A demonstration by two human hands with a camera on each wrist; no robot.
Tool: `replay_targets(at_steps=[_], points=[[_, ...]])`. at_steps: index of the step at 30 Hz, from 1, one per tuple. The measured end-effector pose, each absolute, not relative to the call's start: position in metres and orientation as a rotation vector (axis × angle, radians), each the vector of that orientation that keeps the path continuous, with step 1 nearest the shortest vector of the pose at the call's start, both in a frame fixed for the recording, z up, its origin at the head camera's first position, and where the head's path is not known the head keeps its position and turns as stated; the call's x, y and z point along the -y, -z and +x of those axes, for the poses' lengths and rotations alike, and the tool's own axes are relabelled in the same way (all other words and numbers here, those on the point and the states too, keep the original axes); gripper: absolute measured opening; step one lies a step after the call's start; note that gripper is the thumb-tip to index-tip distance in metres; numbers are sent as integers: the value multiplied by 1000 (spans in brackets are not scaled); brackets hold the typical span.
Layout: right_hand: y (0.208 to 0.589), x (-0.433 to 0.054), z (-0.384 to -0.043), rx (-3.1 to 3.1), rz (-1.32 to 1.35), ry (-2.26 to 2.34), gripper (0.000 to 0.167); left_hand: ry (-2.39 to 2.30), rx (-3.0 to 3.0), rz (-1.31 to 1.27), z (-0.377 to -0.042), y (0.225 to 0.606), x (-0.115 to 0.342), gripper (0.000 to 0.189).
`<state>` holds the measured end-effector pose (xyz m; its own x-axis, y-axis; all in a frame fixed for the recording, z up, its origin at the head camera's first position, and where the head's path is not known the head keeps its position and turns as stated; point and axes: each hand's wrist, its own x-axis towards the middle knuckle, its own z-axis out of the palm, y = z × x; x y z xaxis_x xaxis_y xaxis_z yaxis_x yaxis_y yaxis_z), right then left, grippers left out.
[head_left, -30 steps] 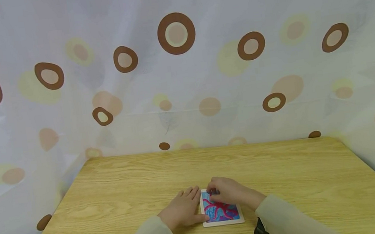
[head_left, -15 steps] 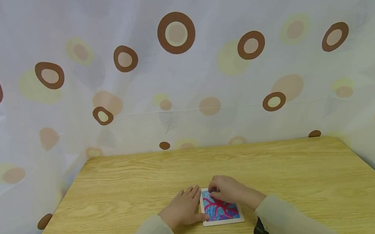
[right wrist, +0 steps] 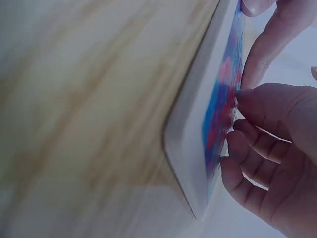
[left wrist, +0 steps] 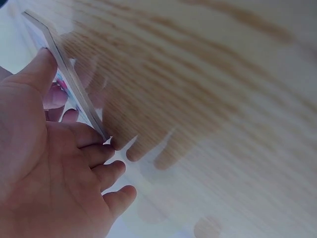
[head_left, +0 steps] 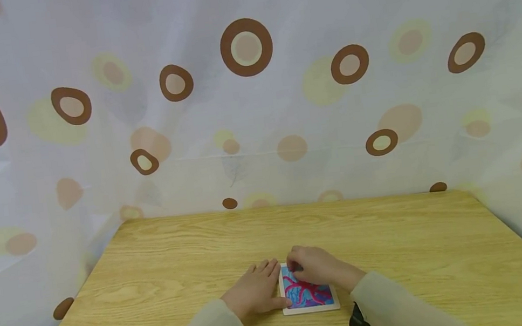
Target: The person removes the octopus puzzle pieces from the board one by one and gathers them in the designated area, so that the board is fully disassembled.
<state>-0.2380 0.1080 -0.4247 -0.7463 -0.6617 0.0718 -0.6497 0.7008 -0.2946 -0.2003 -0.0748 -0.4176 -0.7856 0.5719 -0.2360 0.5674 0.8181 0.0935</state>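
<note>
A flat, white-rimmed board (head_left: 311, 309) with a red tentacled creature on a blue and purple picture (head_left: 309, 297) lies on the table. My left hand (head_left: 253, 293) rests along its left side, fingers extended on the wood and thumb over the lower left rim. In the left wrist view, the thumb lies over the board's edge (left wrist: 74, 82). Over the upper part of the picture, my right hand (head_left: 320, 265) bends its fingers down. The right wrist view has its thumb and bent fingertips (right wrist: 230, 168) touching the picture surface; whether they pinch something small is hidden.
The wood-grain table (head_left: 165, 261) extends around the board on all sides. A white curtain (head_left: 256, 120) with brown and beige circles stands behind it and along both sides. Dark straps with a device (head_left: 359, 322) sit at the wrists.
My right hand has shifted slightly over the upper part of the picture, its fingertips a little further left than half a second ago. The left hand and the board stay in place.
</note>
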Motion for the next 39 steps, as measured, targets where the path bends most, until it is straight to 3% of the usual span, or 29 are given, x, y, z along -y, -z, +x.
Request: replay_targets(at_steps=[8,17,39], points=[[426,-106,-240,-2850,-1093,483,18,-3,-2753,883,-202,418,74,83],[423,-107,-240,-2840,-1077,517,9,-7,-2758,875,-203,419,74,83],[425,-109,-249,-2732,-1005,628,14,4,-2747,862,-203,419,74,82]])
